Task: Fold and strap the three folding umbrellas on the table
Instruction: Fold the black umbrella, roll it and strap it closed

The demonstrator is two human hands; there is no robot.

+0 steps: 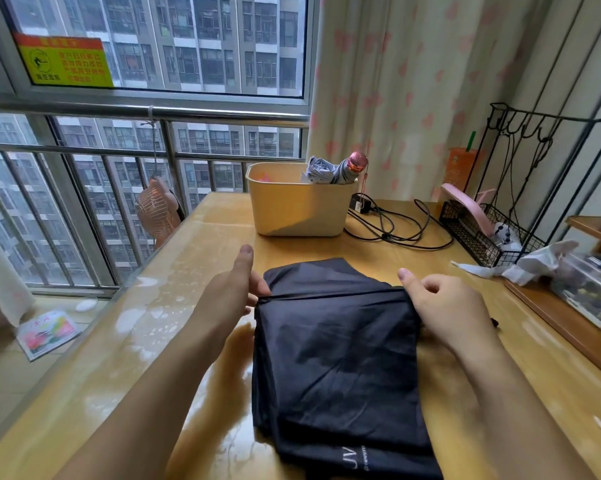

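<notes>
A black folding umbrella (337, 358) lies collapsed on the wooden table (202, 327), its loose canopy spread flat toward me. My left hand (236, 289) pinches the left end of a fabric fold, with the thumb pointing up. My right hand (441, 303) grips the right end of the same fold, fingers curled into the cloth. A grey folded umbrella (330, 169) with a pink handle stands in a yellow tub (292, 209) at the back of the table. No third umbrella can be seen.
A black charger and cable (389, 223) lie right of the tub. A black wire rack (489, 230), crumpled white paper (531, 265) and a clear box sit at the right. The window railing and a small fan (157, 209) lie left of the table.
</notes>
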